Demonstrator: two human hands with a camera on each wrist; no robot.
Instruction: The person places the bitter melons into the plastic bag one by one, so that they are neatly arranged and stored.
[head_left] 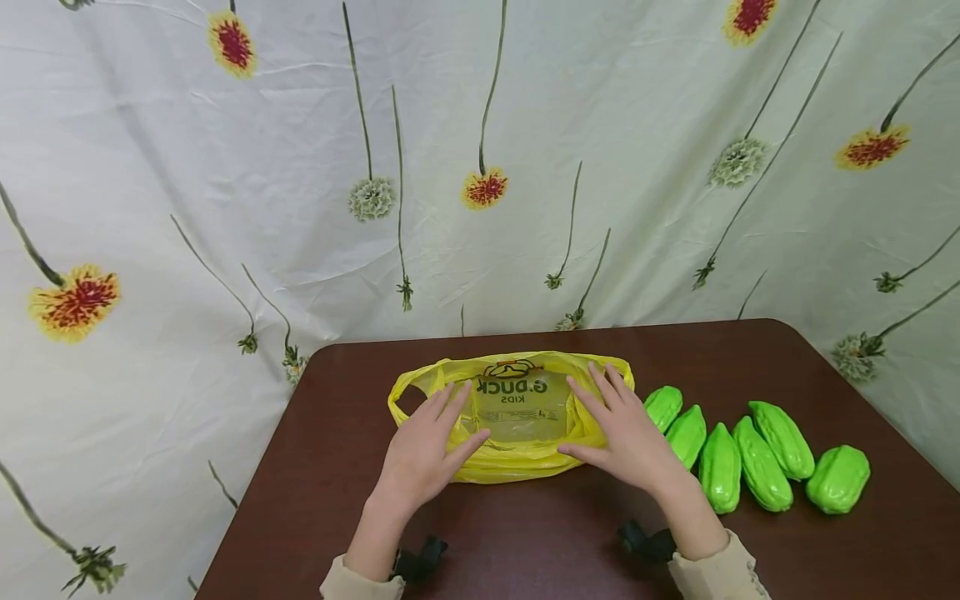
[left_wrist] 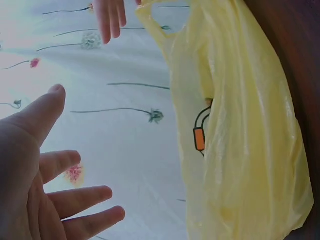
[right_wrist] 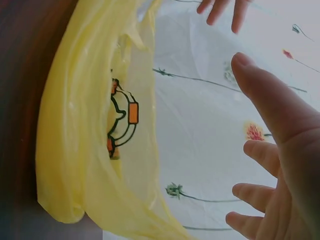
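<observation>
A yellow plastic bag [head_left: 517, 467] stands on the table with its mouth spread wide and one loop handle at the left. Dark lettering and a goggles print show on its inside wall. Above the bag's left side hovers my left hand [head_left: 423, 450], its fingers spread and holding nothing. My right hand [head_left: 630, 429] is over the bag's right side, likewise with fingers apart and nothing held. Both wrist views show a gap between the bag [left_wrist: 250, 125] and the fingers. Beside my right hand lie several glossy green ridged fruit-like pieces [head_left: 720, 468], one partly behind it.
The dark brown table [head_left: 337, 392] has rounded far corners. Directly behind it hangs a pale cloth [head_left: 300, 125] printed with flowers. A black strap piece [head_left: 420, 558] sits at the left wrist, and another [head_left: 647, 542] at the right.
</observation>
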